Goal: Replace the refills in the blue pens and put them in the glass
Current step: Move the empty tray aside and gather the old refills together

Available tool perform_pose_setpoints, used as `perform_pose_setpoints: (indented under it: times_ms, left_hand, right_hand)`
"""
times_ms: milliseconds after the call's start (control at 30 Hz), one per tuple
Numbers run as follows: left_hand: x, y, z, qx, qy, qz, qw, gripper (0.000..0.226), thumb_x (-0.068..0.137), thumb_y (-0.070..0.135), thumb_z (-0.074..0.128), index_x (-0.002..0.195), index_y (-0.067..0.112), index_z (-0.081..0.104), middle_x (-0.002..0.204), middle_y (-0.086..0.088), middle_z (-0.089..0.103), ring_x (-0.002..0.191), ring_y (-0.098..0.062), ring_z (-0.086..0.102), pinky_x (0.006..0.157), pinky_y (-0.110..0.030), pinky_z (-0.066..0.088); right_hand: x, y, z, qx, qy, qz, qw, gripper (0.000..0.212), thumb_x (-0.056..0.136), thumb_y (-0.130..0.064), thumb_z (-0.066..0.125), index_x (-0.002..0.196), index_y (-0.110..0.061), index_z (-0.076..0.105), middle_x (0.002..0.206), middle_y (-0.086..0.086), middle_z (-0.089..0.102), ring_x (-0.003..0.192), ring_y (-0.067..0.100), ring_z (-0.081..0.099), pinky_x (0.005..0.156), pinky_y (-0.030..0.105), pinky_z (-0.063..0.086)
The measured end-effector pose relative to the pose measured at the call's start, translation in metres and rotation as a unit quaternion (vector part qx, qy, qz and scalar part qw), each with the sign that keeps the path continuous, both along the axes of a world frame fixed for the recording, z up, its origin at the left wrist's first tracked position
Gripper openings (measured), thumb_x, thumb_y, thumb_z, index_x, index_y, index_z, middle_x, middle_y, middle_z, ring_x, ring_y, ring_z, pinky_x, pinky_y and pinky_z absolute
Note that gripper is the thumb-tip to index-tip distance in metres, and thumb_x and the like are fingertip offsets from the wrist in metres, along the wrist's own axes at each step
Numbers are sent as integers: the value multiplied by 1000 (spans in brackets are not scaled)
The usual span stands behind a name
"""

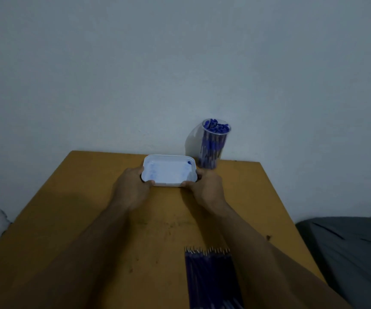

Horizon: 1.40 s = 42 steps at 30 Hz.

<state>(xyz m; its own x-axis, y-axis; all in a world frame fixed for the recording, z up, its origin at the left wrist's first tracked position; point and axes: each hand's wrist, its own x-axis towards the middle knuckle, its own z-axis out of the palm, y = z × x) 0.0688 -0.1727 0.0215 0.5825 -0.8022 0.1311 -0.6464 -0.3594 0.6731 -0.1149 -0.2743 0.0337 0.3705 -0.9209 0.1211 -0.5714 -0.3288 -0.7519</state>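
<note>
White plastic, smeared with blue ink, makes up the shallow tray (pixel 169 170) that both hands hold at the far middle of the tabletop (pixel 73 219). At the tray's left end the left hand (pixel 131 186) has a closed grip: its thumb lies curled along the near edge and its other fingers wrap round the short side. At the right end the right hand (pixel 207 188) grips the same way, thumb on the near rim and fingers round the right corner, so the tray sits between the two grips. A small blue piece (pixel 189 162) lies in the tray's far right corner, just beyond the right grip. Farther right and beyond that grip, close by the tray's corner, stands the clear glass (pixel 213 143), against the pale wall (pixel 180 63) and packed with upright blue pens (pixel 211 146). Well back from the grips, near the person and under the right forearm, a bundle of blue refills (pixel 211 279) lies on the tabletop with its metal tips pointing toward the tray. Grey cloth (pixel 347 253) shows past the tabletop's right edge.
</note>
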Motion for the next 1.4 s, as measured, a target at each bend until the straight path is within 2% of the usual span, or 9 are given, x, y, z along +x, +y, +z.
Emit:
perform_pose_setpoints:
  times_ms: [100,167,333,500,733,933,1000,1167,1400]
  left_hand:
    - [0,-12,0,-14,7,-5,1000,47,95,24,69,138,10,59,132,-13,64,114,-30,62,88,-31,44]
    - [0,-16,2,-13,5,-4,1000,46,95,21,69,138,8,60,131,-14,65,114,-31,62,89,-32,45]
    - [4,-26,2,-5,6,-7,1000,50,96,24,67,142,9,55,138,-14,61,122,-31,58,99,-35,44]
    - [2,-27,5,-6,8,-11,1000,46,97,23,66,140,10,57,131,-11,65,112,-26,60,86,-28,41]
    - [1,-20,3,-16,44,5,999,41,91,25,72,126,16,51,118,-1,62,105,-20,59,71,-28,46]
    - [-23,16,-3,0,60,29,998,71,89,29,74,147,13,35,140,-8,51,120,-22,56,98,-43,53]
    - [-36,34,-4,7,56,25,998,75,88,29,76,149,14,35,143,-7,48,127,-22,51,103,-42,50]
    - [-68,86,0,38,11,-13,999,58,91,28,74,142,17,49,143,-2,47,128,-20,51,106,-39,48]
    - [-116,154,3,60,-29,-121,990,43,91,38,72,130,22,63,130,5,57,119,-14,54,104,-38,48]
  right_hand:
    - [2,-12,-4,-3,-4,-6,1000,37,80,-30,85,111,-12,75,104,2,75,84,9,61,59,8,43]
    - [5,-18,-7,-9,-3,-12,1000,36,79,-33,86,107,-12,76,100,2,75,81,11,61,56,10,43]
    - [8,-23,-10,-10,-20,-30,999,41,78,-33,86,109,-9,74,100,2,72,85,12,59,74,24,53]
    - [9,-24,-10,-15,-15,-34,999,35,78,-34,87,100,-9,74,89,-1,68,84,16,62,65,20,46]
    - [0,-12,-3,-20,-24,-25,999,54,81,-26,85,127,-8,65,122,4,69,99,5,52,84,17,42]
    - [-17,17,4,-57,17,-7,998,56,86,-25,81,136,-10,60,131,7,63,119,19,59,101,31,49]
    - [-29,30,6,-72,43,5,996,50,88,-25,79,134,-13,63,131,8,61,118,20,59,100,28,47]
    - [-70,66,5,-105,100,11,989,33,91,-28,74,121,-16,72,122,7,62,102,18,62,82,20,42]
    - [-136,127,-4,-107,143,8,984,28,96,-32,65,117,-14,73,121,10,60,99,21,62,83,30,56]
